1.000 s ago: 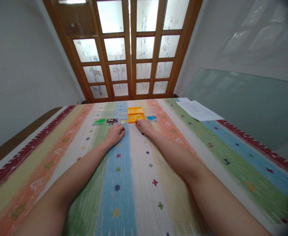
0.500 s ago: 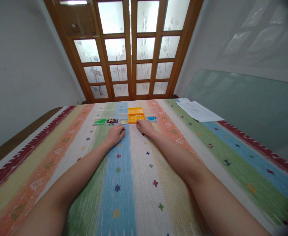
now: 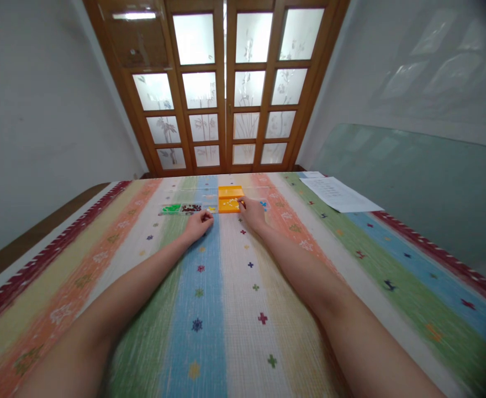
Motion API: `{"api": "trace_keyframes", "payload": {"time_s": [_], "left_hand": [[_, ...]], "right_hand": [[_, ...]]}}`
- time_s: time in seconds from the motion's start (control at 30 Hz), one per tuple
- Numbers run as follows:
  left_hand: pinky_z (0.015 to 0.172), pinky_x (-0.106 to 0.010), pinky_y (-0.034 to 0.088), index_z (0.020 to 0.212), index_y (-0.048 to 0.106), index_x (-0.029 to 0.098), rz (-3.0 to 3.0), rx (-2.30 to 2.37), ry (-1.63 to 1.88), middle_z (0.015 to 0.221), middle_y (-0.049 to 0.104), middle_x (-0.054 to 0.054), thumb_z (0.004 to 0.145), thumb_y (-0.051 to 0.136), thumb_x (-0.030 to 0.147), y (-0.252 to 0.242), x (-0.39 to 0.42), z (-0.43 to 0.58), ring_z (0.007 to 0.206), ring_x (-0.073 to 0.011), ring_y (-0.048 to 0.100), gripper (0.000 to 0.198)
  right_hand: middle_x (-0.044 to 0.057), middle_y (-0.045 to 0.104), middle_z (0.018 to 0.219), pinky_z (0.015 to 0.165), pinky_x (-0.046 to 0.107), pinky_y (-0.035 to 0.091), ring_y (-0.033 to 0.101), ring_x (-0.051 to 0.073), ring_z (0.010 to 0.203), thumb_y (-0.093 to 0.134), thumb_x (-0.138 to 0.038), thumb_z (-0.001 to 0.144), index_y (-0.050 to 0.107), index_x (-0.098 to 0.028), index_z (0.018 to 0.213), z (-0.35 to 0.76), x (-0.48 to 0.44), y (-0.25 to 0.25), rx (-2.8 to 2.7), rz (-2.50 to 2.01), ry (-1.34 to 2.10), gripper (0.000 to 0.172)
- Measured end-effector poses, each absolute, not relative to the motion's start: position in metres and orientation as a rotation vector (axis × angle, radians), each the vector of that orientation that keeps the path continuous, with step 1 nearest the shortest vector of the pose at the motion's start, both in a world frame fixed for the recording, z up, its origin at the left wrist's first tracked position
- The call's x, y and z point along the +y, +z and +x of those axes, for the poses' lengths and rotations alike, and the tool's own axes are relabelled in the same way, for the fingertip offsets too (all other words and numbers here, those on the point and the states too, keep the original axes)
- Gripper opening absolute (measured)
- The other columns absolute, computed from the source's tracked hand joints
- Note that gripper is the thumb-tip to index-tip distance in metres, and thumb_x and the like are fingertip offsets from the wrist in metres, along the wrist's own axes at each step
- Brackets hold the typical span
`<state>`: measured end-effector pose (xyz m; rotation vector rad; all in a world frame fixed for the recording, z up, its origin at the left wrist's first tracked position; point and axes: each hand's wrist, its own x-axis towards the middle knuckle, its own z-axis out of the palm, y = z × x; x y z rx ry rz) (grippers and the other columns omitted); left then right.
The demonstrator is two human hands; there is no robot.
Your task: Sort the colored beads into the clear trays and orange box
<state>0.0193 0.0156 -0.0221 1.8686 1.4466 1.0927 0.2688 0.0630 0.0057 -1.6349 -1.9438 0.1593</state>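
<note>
Both my arms stretch far out over a striped cloth (image 3: 226, 287). My left hand (image 3: 199, 224) rests on the cloth with its fingers curled under, just short of a clear compartment box (image 3: 172, 200) that holds green beads (image 3: 170, 208) and dark red beads (image 3: 190, 208). My right hand (image 3: 252, 211) has its fingertips pinched together over the right edge of an orange tray (image 3: 228, 192) that contains small pale beads. What the pinch holds is too small to see. Blue beads (image 3: 263, 204) lie just beyond the right hand.
A white printed sheet (image 3: 338, 194) lies at the far right of the cloth. Behind the table stand wooden doors (image 3: 226, 88) with frosted glass panes. A glass pane (image 3: 412, 182) leans along the right wall. A brown floor edge (image 3: 31, 237) runs on the left.
My right hand has lifted from the cloth in front of the orange tray and moved forward over the tray's right edge. The left hand has stayed put. The camera has tilted slightly.
</note>
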Motion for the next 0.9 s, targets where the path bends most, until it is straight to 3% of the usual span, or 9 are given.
{"api": "trace_keyframes", "payload": {"time_s": [0.23,0.4,0.63,0.9], "left_hand": [[0.073,-0.029,0.053,0.092,0.072,0.018,1.726,1.498,1.213,0.087,0.075,-0.005,0.083,0.064,0.027,-0.006,0.068,0.049,0.077,-0.0174,0.067,0.014],[0.078,-0.031,0.055,0.113,0.074,0.019,1.727,1.580,1.220,0.095,0.078,-0.006,0.088,0.062,0.024,-0.006,0.078,0.064,0.080,-0.0190,0.069,0.029],[0.095,-0.039,0.054,0.109,0.077,0.021,2.113,1.625,1.095,0.110,0.077,-0.008,0.095,0.058,0.022,-0.020,0.049,0.050,0.097,-0.0237,0.070,0.023],[0.099,-0.035,0.052,0.124,0.071,0.024,2.388,1.732,0.821,0.131,0.067,-0.008,0.101,0.054,0.028,-0.010,0.027,0.058,0.112,-0.0235,0.067,0.029]], "right_hand": [[0.009,0.078,0.109,0.077,0.028,0.045,0.070,0.023,0.093,0.049,-0.029,0.102,0.073,-0.024,0.123,0.272,0.059,0.005,-1.919,-1.662,0.170,0.032],[0.008,0.077,0.104,0.081,0.030,0.045,0.067,0.023,0.092,0.047,-0.029,0.102,0.072,-0.023,0.121,0.282,0.065,0.003,-1.868,-1.645,0.164,0.033],[0.016,0.065,0.125,0.107,0.037,0.040,0.054,0.028,0.121,0.044,-0.022,0.098,0.069,-0.017,0.119,0.306,0.084,-0.001,-1.755,-1.510,-0.034,0.033],[0.018,0.060,0.134,0.111,0.042,0.039,0.049,0.030,0.126,0.037,-0.016,0.100,0.063,-0.014,0.133,0.320,0.104,0.001,-1.797,-1.516,-0.252,0.043]]}}
